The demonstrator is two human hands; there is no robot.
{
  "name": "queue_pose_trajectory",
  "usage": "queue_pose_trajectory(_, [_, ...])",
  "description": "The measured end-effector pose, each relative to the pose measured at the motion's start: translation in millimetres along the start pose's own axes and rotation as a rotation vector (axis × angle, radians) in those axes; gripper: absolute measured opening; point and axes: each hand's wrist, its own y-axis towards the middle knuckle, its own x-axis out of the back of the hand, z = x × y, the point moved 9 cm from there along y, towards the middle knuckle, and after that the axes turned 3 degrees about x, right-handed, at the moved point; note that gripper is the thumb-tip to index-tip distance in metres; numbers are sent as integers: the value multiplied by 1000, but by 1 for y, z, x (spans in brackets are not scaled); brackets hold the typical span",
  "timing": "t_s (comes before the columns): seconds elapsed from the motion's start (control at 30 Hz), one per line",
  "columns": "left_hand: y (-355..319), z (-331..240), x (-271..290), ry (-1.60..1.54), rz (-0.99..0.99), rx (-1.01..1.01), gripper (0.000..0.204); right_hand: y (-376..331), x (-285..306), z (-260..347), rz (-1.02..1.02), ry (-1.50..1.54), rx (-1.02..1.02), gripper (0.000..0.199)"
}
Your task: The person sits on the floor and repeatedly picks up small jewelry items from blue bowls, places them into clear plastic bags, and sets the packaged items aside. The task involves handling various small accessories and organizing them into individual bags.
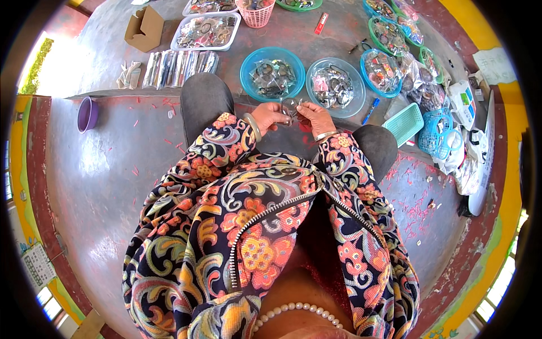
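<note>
Between my fingertips, in front of my knees, is a small clear packet (290, 107) with something dark and shiny in or beside it, too small to make out. My left hand (266, 117) pinches its left side, and my right hand (317, 117) pinches it from the right. Just beyond my left hand stands a blue basin (244, 79) holding small dark items in clear wrapping. A clear bluish basin (358, 93) of similar wrapped pieces sits past my right hand.
Beside the clear basin lie a blue marker (371, 111) and a green basket (404, 123). Several more basins fill the right, near a blue basket (436, 133). Back left are a white tray (174, 40), cardboard box (144, 29) and wrapped bundles (179, 69). A purple bowl (87, 114) is far left.
</note>
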Motion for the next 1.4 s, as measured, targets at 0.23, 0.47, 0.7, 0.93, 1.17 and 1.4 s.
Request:
queue_pose_trajectory(0.23, [-1, 5, 2, -163, -11, 34, 18, 5, 11, 0, -61, 60, 68, 20])
queue_pose_trajectory(0.47, [2, 8, -1, -307, 51, 33, 14, 3, 13, -5, -98, 129, 29, 13])
queue_pose_trajectory(0.7, [11, 12, 6, -394, 33, -47, 10, 1, 5, -8, -20, 142, -72, 18])
queue_pose_trajectory(0.93, [8, 3, 9, -184, -30, -74, 12, 2, 13, 28, -56, -108, 51, 27])
queue_pose_trajectory(1.17, [5, 7, -7, -103, 75, -19, 15, 2, 1, 19, 5, -130, 215, 19])
queue_pose_trajectory(1.4, [7, 11, -7, -135, 80, 0, 17, -3, 12, 9, -113, 82, 121, 21])
